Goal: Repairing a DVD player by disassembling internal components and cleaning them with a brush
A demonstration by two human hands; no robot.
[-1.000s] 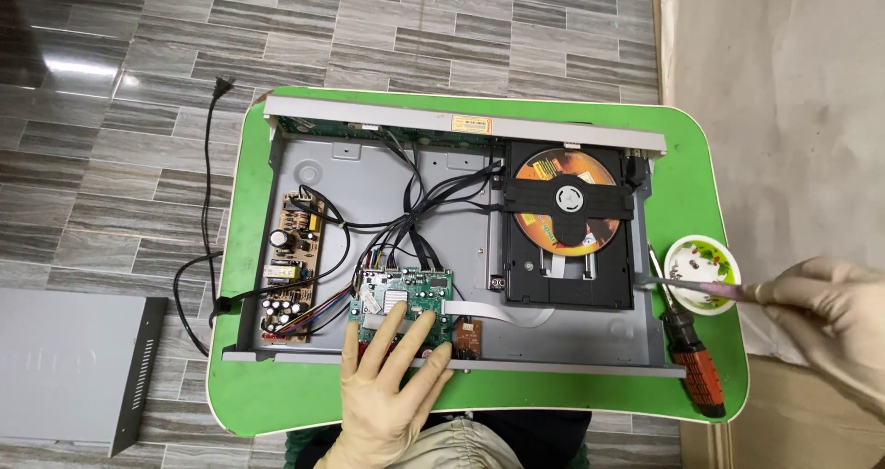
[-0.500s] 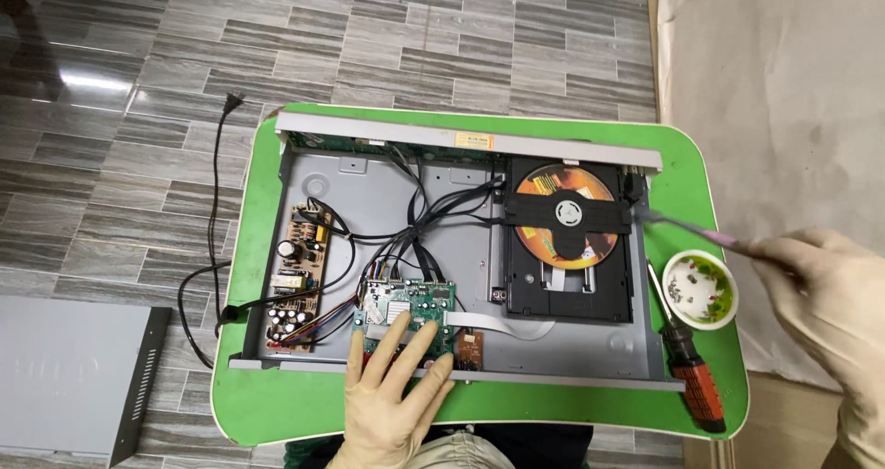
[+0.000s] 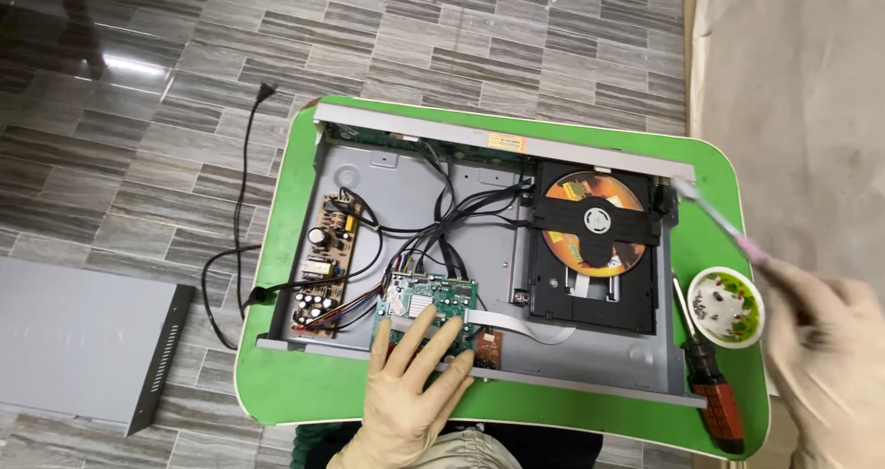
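gripping a brush (image 3: 714,218), right hand (image 3: 825,349); left hand (image 3: 410,395) presses green board (image 3: 433,296).

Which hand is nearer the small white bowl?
Right. The right hand is just beside the small white bowl; the left hand rests on the green circuit board.

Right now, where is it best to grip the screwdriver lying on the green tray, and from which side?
Probably the black and red handle of the screwdriver, taken from above. It is the thick part and lies flat on the green tray, near the right hand. The thin shaft runs up beside the small bowl.
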